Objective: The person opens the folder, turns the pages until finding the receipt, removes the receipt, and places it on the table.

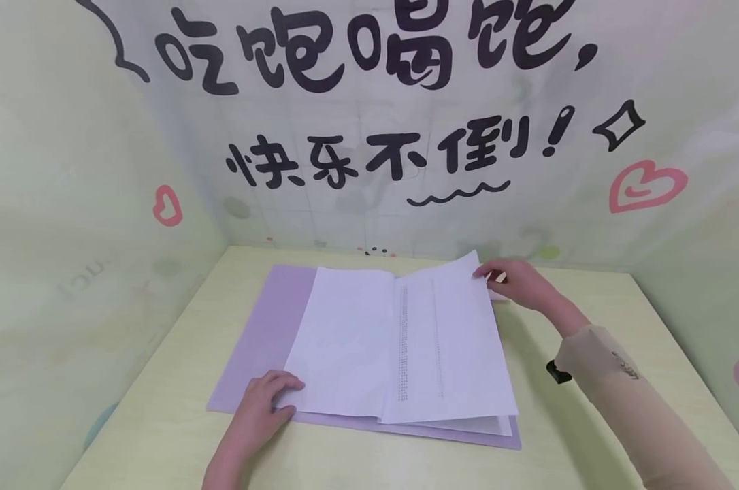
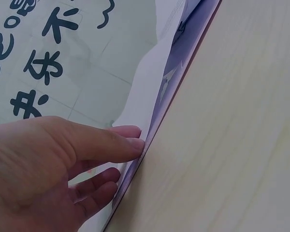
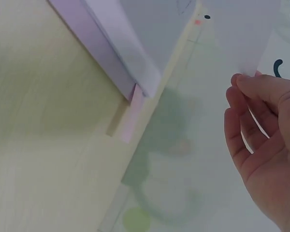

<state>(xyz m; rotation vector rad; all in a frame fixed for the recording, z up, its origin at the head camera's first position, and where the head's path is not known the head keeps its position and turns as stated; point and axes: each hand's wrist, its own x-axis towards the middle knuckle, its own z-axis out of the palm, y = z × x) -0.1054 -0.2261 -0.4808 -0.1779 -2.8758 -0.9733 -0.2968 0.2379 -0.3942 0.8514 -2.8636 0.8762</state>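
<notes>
An open book with a purple cover lies on the table. Its left page is blank, and small columns of print run down the right-hand page. My left hand rests at the lower left corner of the blank page; its thumb touches the book's bottom edge in the left wrist view. With thumb and index finger, my right hand pinches the upper right corner of the printed page, which is lifted off the sheets below. A pink strip sticks out from the book.
The pale wooden table is bounded by light printed sheets at the back and both sides. The back sheet has large black lettering. A small black device shows under the right sleeve.
</notes>
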